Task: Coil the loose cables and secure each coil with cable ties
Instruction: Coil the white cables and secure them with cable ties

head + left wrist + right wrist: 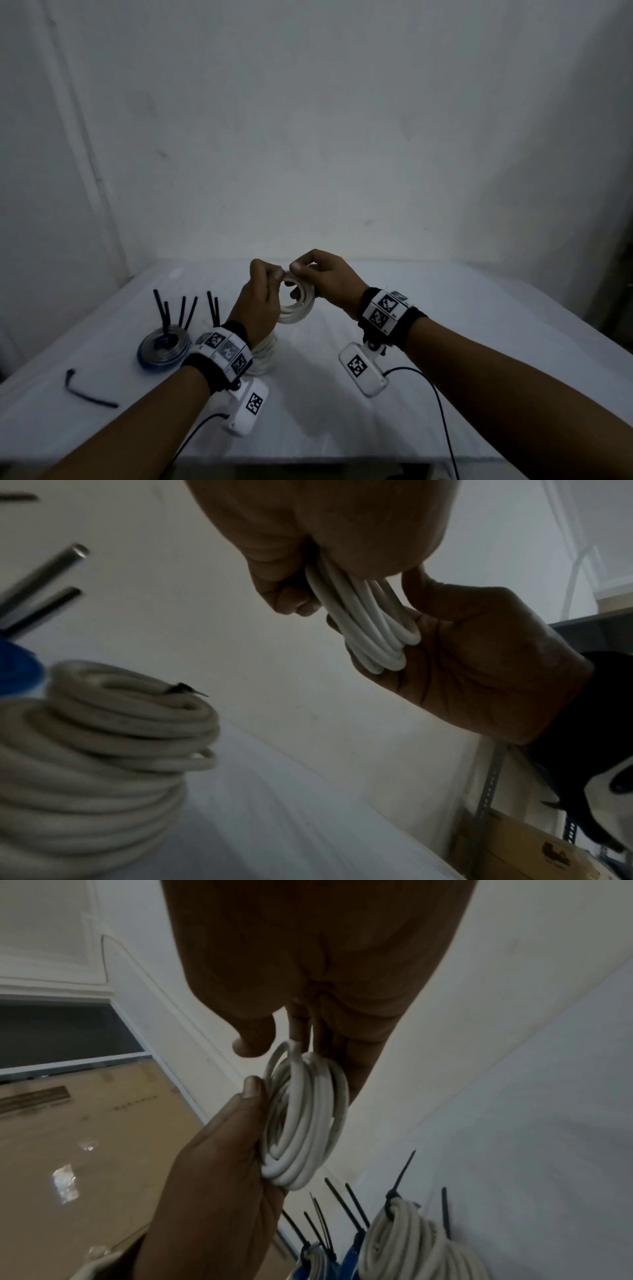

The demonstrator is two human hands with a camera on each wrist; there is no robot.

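A small white cable coil (296,303) hangs above the middle of the white table (462,325), held upright between both hands. My left hand (274,275) grips its left side, thumb pressed on the loops (304,1118). From the right, my right hand (301,270) pinches the top of the coil, its other fingers curled round the loops (369,626). A loose black cable tie (89,394) lies at the table's front left. I see no tie on the white coil.
A blue and grey coil (164,347) with several black tie tails sticking up sits at the left. A beige coil stack (263,356), tied with a black tie (394,1196), stands under my left wrist. A wall rises behind the table.
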